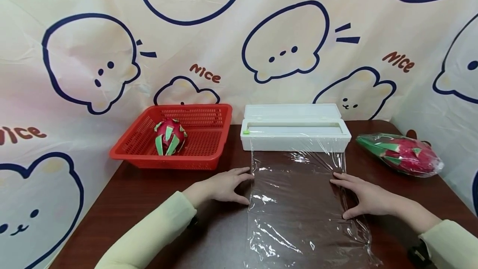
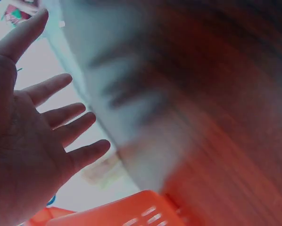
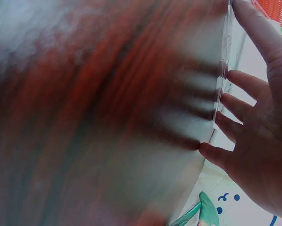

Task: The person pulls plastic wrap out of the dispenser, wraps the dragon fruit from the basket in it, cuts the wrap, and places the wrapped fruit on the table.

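Observation:
A sheet of clear plastic wrap (image 1: pixel 295 202) lies over the dark wooden table, drawn toward me from a white wrap dispenser box (image 1: pixel 295 143) with its lid raised. My left hand (image 1: pixel 225 185) is at the sheet's left edge, its fingers spread, thumb and fingertips pointing at the film. In the left wrist view that hand (image 2: pixel 35 127) has nothing in its palm. On the opposite side my right hand (image 1: pixel 369 196) touches the wrinkled right edge with spread fingertips. The right wrist view shows this hand's (image 3: pixel 254 127) fingertips right at the film's edge.
A red plastic basket (image 1: pixel 130 146) holding a dragon fruit (image 1: pixel 170 137) stands at the back left. Another dragon fruit (image 1: pixel 410 155), covered in clear film, lies at the back right. Behind the table (image 1: pixel 149 194) hangs a cartoon-printed cloth (image 1: pixel 209 49).

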A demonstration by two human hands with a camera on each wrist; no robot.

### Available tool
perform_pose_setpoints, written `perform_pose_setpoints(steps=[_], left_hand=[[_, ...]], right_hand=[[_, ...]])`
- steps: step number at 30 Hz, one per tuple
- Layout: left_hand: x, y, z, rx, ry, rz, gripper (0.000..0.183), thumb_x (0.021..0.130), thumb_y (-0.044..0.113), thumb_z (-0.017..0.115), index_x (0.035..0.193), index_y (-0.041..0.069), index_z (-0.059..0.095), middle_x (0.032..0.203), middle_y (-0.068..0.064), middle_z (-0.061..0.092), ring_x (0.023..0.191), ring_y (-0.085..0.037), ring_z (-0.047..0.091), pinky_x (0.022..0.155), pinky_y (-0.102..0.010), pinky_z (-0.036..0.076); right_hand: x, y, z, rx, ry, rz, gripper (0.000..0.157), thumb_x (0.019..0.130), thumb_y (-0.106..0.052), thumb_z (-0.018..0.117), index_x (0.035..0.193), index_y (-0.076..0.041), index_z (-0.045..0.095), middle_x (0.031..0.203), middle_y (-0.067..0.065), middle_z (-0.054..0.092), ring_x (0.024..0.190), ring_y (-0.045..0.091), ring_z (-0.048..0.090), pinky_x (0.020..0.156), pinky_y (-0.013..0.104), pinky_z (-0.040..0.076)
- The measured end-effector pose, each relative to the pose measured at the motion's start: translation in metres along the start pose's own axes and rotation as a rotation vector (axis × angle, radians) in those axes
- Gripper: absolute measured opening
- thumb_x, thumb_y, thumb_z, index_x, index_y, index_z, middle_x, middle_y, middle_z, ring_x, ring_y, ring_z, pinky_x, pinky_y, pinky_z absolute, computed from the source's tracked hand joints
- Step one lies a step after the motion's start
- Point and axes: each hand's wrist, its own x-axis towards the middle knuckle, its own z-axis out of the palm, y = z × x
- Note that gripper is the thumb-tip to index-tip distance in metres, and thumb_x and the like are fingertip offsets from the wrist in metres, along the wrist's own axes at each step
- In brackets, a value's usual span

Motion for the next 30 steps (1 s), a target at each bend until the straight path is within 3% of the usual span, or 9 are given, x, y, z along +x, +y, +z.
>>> perform_pose_setpoints(steps=[8, 12, 16, 23, 30], left_hand=[[-0.03, 0.011, -0.023, -0.145, 0.143, 0.073, 0.063, 0.087, 0.047, 0.069, 0.14, 0.019, 0.052, 0.151, -0.002, 0.038, 0.135, -0.02, 0.039, 0.105, -0.044, 0.037], [-0.048, 0.009, -0.037, -0.253, 0.275, 0.102, 0.052, 0.088, 0.045, 0.069, 0.135, 0.024, 0.056, 0.146, 0.007, 0.044, 0.133, -0.012, 0.039, 0.106, -0.041, 0.035], [-0.061, -0.001, -0.05, -0.313, 0.424, 0.123, 0.046, 0.088, 0.035, 0.073, 0.131, 0.024, 0.059, 0.14, 0.006, 0.05, 0.13, -0.012, 0.043, 0.104, -0.043, 0.038], [-0.078, -0.026, -0.077, -0.3, 0.573, 0.068, 0.05, 0.087, 0.029, 0.075, 0.133, 0.023, 0.058, 0.138, 0.001, 0.053, 0.128, -0.016, 0.046, 0.099, -0.048, 0.043], [-0.093, -0.055, -0.102, -0.271, 0.613, -0.056, 0.055, 0.083, 0.032, 0.077, 0.133, 0.021, 0.057, 0.139, -0.004, 0.052, 0.128, -0.024, 0.045, 0.098, -0.055, 0.041]], right_hand=[[-0.001, -0.001, 0.001, -0.01, 0.018, -0.01, 0.096, 0.069, -0.065, 0.075, 0.141, -0.007, 0.049, 0.149, 0.023, 0.035, 0.132, 0.047, 0.032, 0.094, 0.063, 0.038], [-0.001, 0.0, 0.001, -0.017, 0.024, -0.015, 0.097, 0.069, -0.066, 0.073, 0.141, -0.007, 0.049, 0.149, 0.022, 0.035, 0.133, 0.046, 0.031, 0.093, 0.063, 0.038], [-0.002, 0.001, 0.003, -0.01, 0.024, -0.014, 0.097, 0.069, -0.066, 0.073, 0.141, -0.006, 0.049, 0.148, 0.023, 0.035, 0.132, 0.047, 0.031, 0.092, 0.063, 0.039], [-0.005, 0.003, 0.006, 0.0, 0.042, -0.015, 0.096, 0.069, -0.066, 0.074, 0.14, -0.006, 0.049, 0.147, 0.023, 0.036, 0.131, 0.048, 0.033, 0.091, 0.064, 0.038], [-0.002, 0.004, 0.004, 0.01, 0.034, -0.021, 0.096, 0.069, -0.065, 0.074, 0.141, -0.007, 0.048, 0.148, 0.024, 0.035, 0.131, 0.048, 0.031, 0.092, 0.066, 0.037]])
